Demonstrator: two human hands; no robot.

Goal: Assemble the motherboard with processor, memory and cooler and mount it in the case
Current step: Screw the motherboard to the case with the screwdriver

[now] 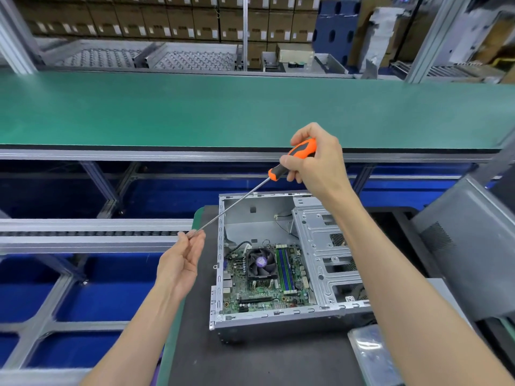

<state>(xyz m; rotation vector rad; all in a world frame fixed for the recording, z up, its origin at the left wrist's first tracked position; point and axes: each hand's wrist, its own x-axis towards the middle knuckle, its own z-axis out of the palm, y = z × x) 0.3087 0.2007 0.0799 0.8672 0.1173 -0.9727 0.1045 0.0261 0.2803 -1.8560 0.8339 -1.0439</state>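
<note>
Green conveyor belting [195, 107] and stacked cartons fill the background, and nearer, on the dark surface [250, 363], the left hand [181, 263] pinches the tip of the screwdriver [292, 160] between thumb and fingers [195, 235], probably seating a screw I cannot make out. To its right the open case [278, 319] holds the motherboard [262, 288], with cooler [260, 263] and memory [285, 270] already fitted, while the right hand [317, 162] grips the orange handle. Judging from this, keep the shaft steady, lower the tip straight onto a mounting hole, and tighten gently to avoid slipping onto the board.
</note>
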